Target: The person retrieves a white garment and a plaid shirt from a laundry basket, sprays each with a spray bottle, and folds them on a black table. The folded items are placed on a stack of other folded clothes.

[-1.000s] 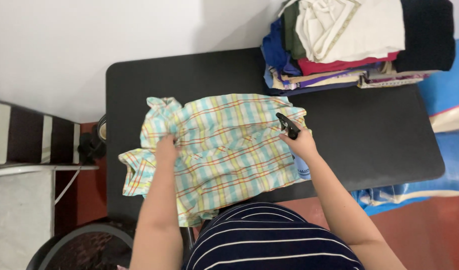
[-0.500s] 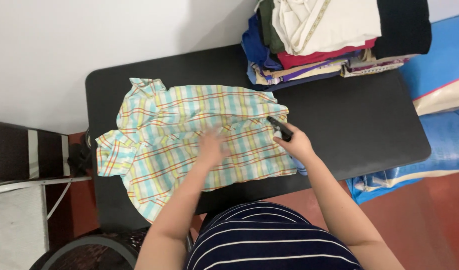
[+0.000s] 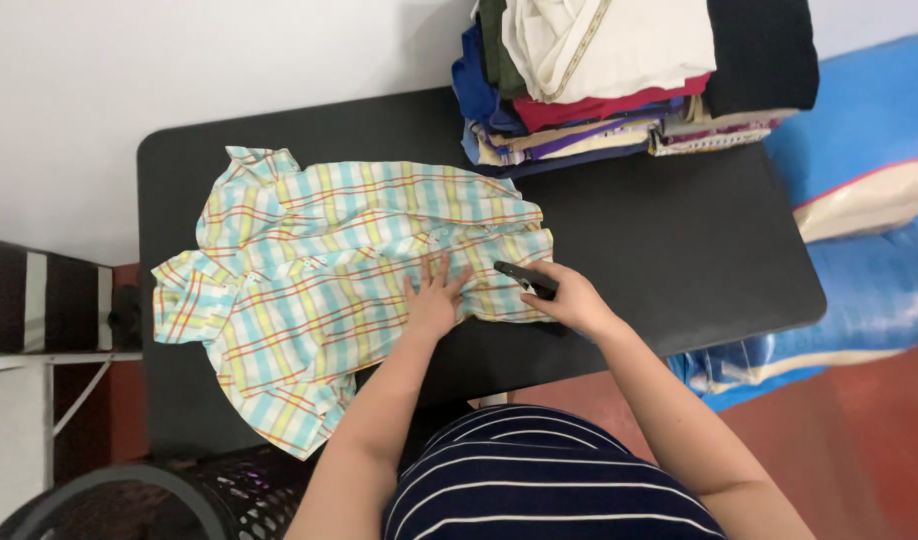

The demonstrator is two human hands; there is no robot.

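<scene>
1. left hand [image 3: 434, 300] pressed flat, fingers spread, on plaid shirt [image 3: 329, 280].
2. right hand [image 3: 571, 298] closed around small black tool [image 3: 524, 277] at shirt's right edge.
3. shirt spread over black table [image 3: 679, 240].
4. stack of folded clothes [image 3: 619, 70] on table's far right corner.
5. blue bag [image 3: 859, 200] beside table.

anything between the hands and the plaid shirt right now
Nothing visible. The left hand lies flat on the plaid shirt, and the right hand, holding a dark tool, rests at the shirt's edge on the black table.
</scene>
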